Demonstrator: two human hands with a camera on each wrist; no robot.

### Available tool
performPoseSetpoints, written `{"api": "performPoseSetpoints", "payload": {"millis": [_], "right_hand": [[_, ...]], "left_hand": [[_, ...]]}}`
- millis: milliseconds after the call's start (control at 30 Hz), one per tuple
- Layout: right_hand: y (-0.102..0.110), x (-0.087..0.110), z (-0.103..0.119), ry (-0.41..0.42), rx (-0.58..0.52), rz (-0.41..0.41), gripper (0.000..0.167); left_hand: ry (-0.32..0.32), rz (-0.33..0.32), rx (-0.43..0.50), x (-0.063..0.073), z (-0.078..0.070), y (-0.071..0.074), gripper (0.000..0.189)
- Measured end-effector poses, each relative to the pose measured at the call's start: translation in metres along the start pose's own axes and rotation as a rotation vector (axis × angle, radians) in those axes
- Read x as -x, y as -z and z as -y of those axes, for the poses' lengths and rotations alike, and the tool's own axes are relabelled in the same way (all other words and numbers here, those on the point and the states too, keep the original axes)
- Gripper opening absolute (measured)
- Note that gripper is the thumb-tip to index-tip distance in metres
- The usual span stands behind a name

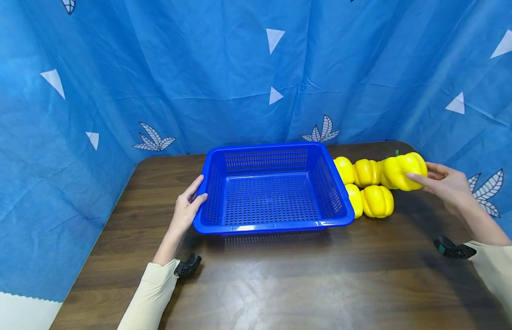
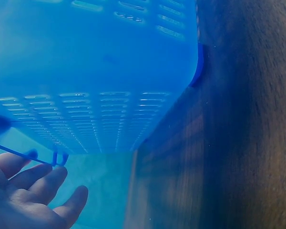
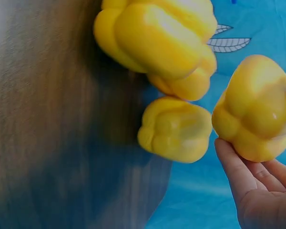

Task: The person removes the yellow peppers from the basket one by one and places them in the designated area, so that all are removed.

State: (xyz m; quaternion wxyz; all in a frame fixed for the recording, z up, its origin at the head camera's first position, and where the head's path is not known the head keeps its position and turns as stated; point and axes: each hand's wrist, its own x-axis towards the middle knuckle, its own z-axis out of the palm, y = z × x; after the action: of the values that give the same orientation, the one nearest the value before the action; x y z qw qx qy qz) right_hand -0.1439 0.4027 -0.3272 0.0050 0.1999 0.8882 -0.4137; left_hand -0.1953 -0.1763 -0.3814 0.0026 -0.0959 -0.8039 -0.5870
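Note:
A blue plastic basket [image 1: 272, 227] with slotted walls stands on the table, and nothing lies inside it. At its left rim is my left hand [image 1: 187, 207], gripping the edge with the thumb over the top; the left wrist view shows its fingers [image 2: 47, 186] beside the basket's outer wall [image 2: 86, 71]. My right hand [image 1: 448, 185] holds a yellow bell pepper [image 1: 406, 169] between thumb and fingers, raised off the table in the right wrist view. Several more yellow bell peppers [image 1: 377, 201] sit close together at the basket's right side, some partly hidden behind its rim.
The brown wooden table [image 1: 289, 275] extends in front of the basket. A blue curtain [image 1: 239, 68] with white triangles and leaf prints hangs behind the table and at both sides. Black devices [image 1: 189, 265] are worn on both wrists.

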Motion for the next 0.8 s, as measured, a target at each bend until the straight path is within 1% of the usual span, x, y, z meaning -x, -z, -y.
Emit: {"api": "performPoseSetpoints", "payload": {"millis": [167, 300, 433, 600, 800], "right_hand": [[0.001, 0.002, -0.010, -0.005, -0.045, 0.014, 0.094], [0.004, 0.003, -0.016, -0.028, -0.054, 0.016, 0.095], [0.007, 0.005, -0.025, -0.061, -0.031, 0.016, 0.097], [0.006, 0.008, -0.032, -0.068, 0.012, 0.029, 0.097], [0.004, 0.005, -0.042, -0.076, 0.013, 0.043, 0.099]], "left_hand": [[-0.003, -0.001, -0.004, 0.000, 0.002, -0.001, 0.052], [-0.003, -0.003, -0.002, 0.000, 0.003, -0.001, 0.052], [-0.004, -0.001, -0.005, 0.000, 0.002, 0.000, 0.051], [0.000, 0.001, -0.005, 0.000, 0.003, 0.000, 0.052], [0.002, 0.001, 0.010, 0.000, 0.003, -0.001, 0.052]]}}
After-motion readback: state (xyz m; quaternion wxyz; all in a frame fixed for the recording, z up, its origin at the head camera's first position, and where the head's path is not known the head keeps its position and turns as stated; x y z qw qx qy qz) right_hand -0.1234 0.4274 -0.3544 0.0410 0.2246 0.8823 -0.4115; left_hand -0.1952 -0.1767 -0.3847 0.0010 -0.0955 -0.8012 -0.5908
